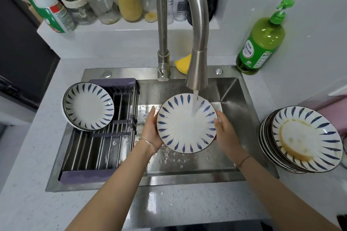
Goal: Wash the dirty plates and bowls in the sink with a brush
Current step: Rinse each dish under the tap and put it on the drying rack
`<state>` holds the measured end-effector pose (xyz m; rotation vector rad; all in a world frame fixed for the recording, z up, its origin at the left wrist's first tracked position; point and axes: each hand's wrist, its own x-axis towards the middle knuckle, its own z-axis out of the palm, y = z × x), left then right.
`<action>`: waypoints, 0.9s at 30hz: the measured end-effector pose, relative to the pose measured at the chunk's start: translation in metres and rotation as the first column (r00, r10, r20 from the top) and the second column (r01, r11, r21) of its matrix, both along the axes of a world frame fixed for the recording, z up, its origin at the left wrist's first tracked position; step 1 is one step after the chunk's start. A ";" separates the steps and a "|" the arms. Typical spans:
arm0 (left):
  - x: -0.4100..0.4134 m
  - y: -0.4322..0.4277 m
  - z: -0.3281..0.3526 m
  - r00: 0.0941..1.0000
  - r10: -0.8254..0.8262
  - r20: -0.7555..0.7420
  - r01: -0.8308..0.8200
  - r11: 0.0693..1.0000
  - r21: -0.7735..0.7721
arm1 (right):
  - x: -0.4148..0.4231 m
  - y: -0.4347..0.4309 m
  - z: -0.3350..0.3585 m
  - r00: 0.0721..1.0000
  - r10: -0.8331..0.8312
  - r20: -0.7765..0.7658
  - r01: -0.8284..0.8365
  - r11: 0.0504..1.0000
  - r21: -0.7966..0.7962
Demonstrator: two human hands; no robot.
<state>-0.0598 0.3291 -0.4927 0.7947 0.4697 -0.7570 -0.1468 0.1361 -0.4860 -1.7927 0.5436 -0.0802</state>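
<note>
A white plate with blue leaf marks (180, 127) is held over the steel sink (232, 95) under running water from the tap (197, 73). My left hand (151, 129) grips its left rim and my right hand (224, 133) grips its right rim. Clean-looking plates (88, 107) lean on the drying rack (105, 142) at the sink's left. A stack of dirty plates (302, 139) with yellow-brown residue sits on the counter to the right. No brush is in view.
A yellow sponge (183, 63) lies behind the tap. A green dish soap bottle (261, 43) stands at the sink's back right corner. Jars and bottles (127, 0) line the ledge behind. Water drops lie on the front counter.
</note>
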 end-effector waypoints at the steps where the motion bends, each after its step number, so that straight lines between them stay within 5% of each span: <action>1: -0.003 -0.001 -0.006 1.000 -0.019 -0.004 0.019 0.999 0.041 | 0.000 0.001 0.003 0.999 -0.009 0.036 0.010 1.000 -0.027; 5: -0.018 -0.018 -0.021 0.995 -0.097 -0.014 0.097 0.978 0.184 | 0.003 0.002 0.014 0.994 -0.031 0.109 0.045 0.991 -0.128; 10: -0.028 -0.030 -0.022 0.988 -0.153 -0.026 0.152 0.916 0.370 | 0.000 0.001 0.013 0.993 -0.120 0.016 0.121 0.977 -0.173; 15: -0.025 -0.029 -0.017 0.941 -0.292 0.171 0.123 0.767 0.630 | -0.017 0.003 -0.017 0.955 -0.226 -0.192 0.223 0.974 -0.035; 21: -0.021 -0.017 -0.007 0.898 -0.219 0.380 -0.073 0.780 0.622 | -0.018 0.013 -0.015 0.977 -0.161 -0.138 0.172 0.982 0.073; 24: -0.019 -0.017 -0.007 0.933 -0.122 0.339 -0.102 0.814 0.573 | -0.017 0.013 -0.004 0.997 -0.042 0.061 0.046 0.997 -0.067; 27: -0.017 -0.022 -0.004 0.958 -0.106 0.267 -0.069 0.817 0.572 | -0.017 0.005 -0.001 0.962 0.164 0.216 -0.039 0.872 -0.489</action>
